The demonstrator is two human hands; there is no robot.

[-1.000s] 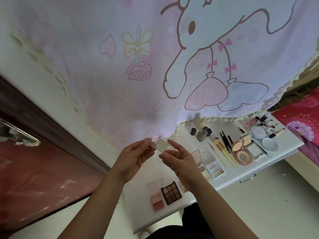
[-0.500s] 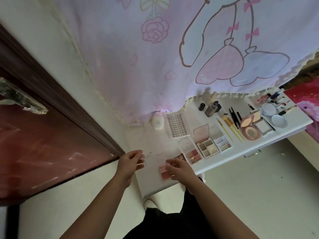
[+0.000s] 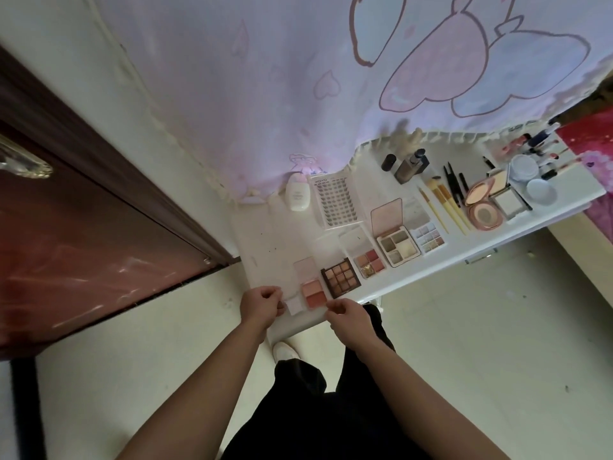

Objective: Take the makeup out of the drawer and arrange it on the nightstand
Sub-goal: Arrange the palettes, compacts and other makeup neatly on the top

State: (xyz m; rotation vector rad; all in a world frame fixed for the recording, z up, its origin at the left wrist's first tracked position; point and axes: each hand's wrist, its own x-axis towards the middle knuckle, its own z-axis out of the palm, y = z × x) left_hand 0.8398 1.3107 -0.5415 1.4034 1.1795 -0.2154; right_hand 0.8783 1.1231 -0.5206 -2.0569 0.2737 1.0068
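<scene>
The white nightstand carries rows of makeup. A small pale square compact lies at its near left corner, beside a pink two-pan blush palette. My left hand pinches the compact's left edge. Just right of the blush, my right hand hovers at the front edge with fingers curled and nothing visible in them. Further right sit a brown eyeshadow palette, more open palettes, a lash box, brushes and round compacts. The drawer is mostly hidden; only its handle shows.
A pink cartoon curtain hangs over the nightstand's back edge. A dark red door stands to the left, and a pink bed to the far right. A white bottle lies at the back left. My legs and one shoe are below.
Both hands came down from chest height with the small compact to the nightstand's near left corner. The compact now rests beside the blush palette, and my view has tilted down.
</scene>
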